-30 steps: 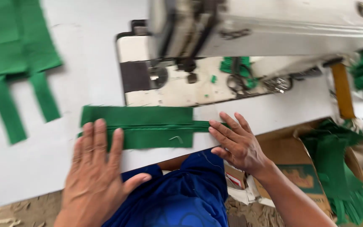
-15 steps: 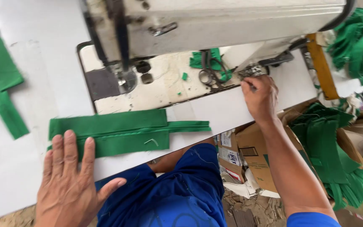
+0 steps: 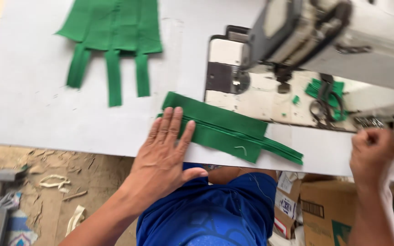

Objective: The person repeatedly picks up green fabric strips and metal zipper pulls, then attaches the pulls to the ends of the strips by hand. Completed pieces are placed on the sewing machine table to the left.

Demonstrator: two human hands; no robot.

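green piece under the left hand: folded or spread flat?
Folded. The green fabric piece shows a lengthwise crease with stacked edges and narrow strips poking out one end; the left hand presses its near end flat.

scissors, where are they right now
In the head view the scissors lie on the sewing machine bed, right of the needle, beside green scraps, just above the right hand.

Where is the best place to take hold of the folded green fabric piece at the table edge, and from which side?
Probably the narrow strap end of the fabric piece, taken from the right. It sticks out thin and flat past the wide body, near the table edge, so fingers could pinch it. The left hand already lies flat on the wide end, pinning it; the right hand is nearer the strap.
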